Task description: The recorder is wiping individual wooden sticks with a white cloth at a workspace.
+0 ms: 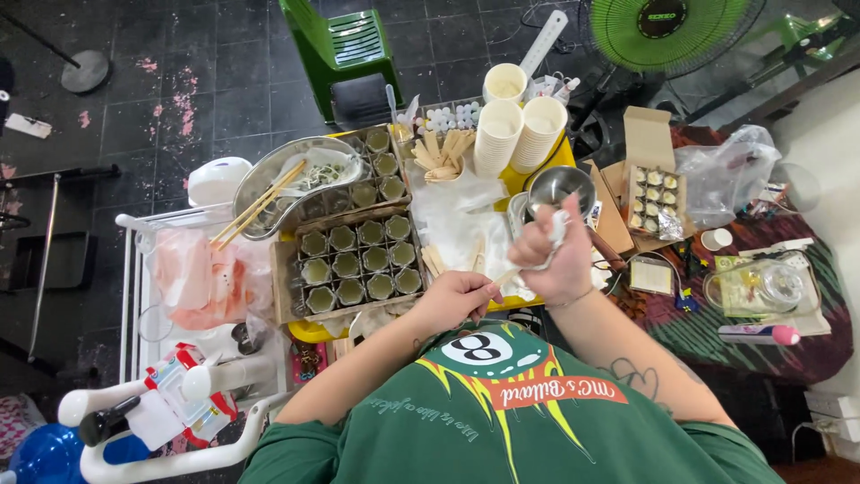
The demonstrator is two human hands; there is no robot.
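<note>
Overhead view of a person in a green shirt at a crowded yellow table (537, 170). The right hand (555, 255) is raised in a fist, clamped on a white cloth (554, 235). The left hand (457, 296), fingers curled, pinches the cloth's lower end. Just left sits a cardboard tray (285, 278) of 12 small cups (358, 263), with 3 stacks of paper cups (520, 125) behind
</note>
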